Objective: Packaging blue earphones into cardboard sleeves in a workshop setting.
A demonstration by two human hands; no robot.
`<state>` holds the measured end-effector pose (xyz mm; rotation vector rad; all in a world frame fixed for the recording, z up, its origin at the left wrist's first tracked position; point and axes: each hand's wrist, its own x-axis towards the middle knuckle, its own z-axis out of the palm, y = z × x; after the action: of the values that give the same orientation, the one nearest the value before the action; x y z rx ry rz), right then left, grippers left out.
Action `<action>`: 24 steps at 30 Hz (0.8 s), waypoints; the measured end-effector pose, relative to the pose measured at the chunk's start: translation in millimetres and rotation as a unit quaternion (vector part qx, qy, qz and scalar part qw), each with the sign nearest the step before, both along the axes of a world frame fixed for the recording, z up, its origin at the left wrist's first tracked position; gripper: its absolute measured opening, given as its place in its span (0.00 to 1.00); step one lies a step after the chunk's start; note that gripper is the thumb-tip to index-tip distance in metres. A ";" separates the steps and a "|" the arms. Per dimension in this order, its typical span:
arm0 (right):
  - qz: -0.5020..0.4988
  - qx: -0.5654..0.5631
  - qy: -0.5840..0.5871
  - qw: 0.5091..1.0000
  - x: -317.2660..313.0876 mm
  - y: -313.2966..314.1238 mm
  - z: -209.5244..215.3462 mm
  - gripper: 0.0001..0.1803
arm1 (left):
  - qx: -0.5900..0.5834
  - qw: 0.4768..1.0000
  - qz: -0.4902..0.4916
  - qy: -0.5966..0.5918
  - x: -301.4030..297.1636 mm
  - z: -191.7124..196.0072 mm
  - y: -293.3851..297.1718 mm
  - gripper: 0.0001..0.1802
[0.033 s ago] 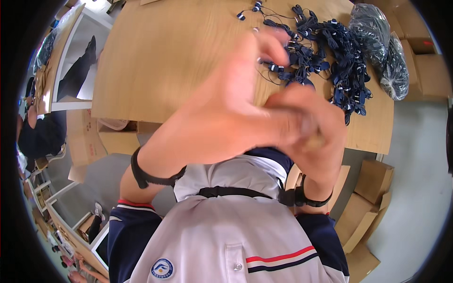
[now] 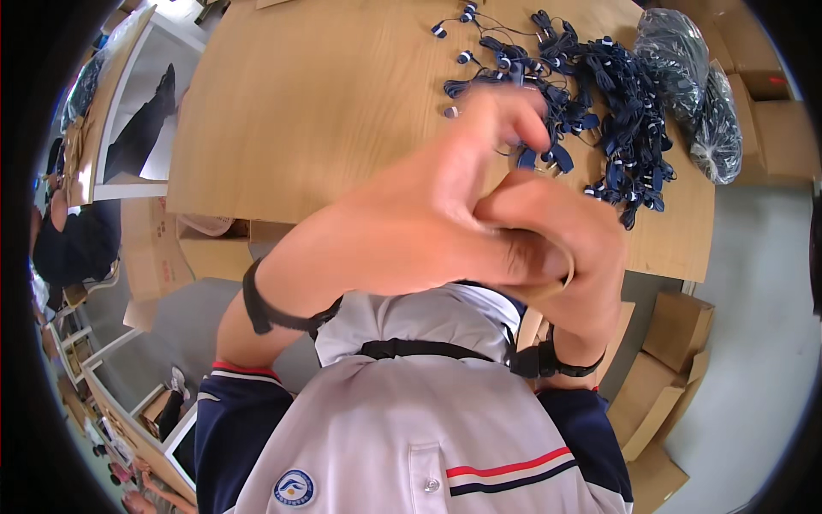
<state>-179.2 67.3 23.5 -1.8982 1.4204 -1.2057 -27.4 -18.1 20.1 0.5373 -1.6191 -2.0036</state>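
My left hand (image 2: 428,214) reaches across in front of me above the table's near edge. Its index finger bends upward, wide of the thumb, whose tip meets my right hand (image 2: 569,218). A thin tan loop, which looks like a rubber band (image 2: 569,265), curves around that thumb tip and against my curled right fingers. Both hands work on it, and their palms are hidden. Just beyond the fingers lies a tangled pile of dark blue wired earphones (image 2: 629,111) with white-trimmed earbuds. Some dark blue parts (image 2: 561,158) show close behind my left fingertips; whether they touch is unclear.
The wooden table (image 2: 282,111) spreads ahead. Clear plastic bags of dark items (image 2: 685,68) stand at its right edge. Cardboard boxes (image 2: 681,330) are on the right floor, and an open carton (image 2: 218,253) sits at the left. Another person (image 2: 77,244) is at the far left.
My left hand has shifted slightly down and to the right, showing more earphones behind it. The tan loop now shows more clearly and wider between my hands.
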 end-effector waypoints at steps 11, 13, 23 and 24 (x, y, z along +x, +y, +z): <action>-0.107 0.146 -0.544 0.820 8.9 13.8 -20.9 0.25 | -0.637 0.759 0.132 0.019 -1.1 -18.7 0.8 0.23; -0.102 0.094 -0.448 0.883 -10.3 29.6 -57.9 0.25 | -0.658 0.739 0.135 0.057 -13.8 -16.3 2.2 0.13; -0.144 -0.022 -0.341 0.929 -18.1 5.2 -87.6 0.24 | -0.748 0.631 0.204 -0.031 -16.1 -8.8 22.7 0.17; -0.155 -0.014 -0.376 0.913 -14.9 9.8 -76.9 0.23 | -0.746 0.650 0.143 -0.031 -12.5 -7.0 16.7 0.20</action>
<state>-194.0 77.0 -53.4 -1.0177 1.2668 -1.8450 -39.9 -1.4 13.1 0.1223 -2.3196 0.0198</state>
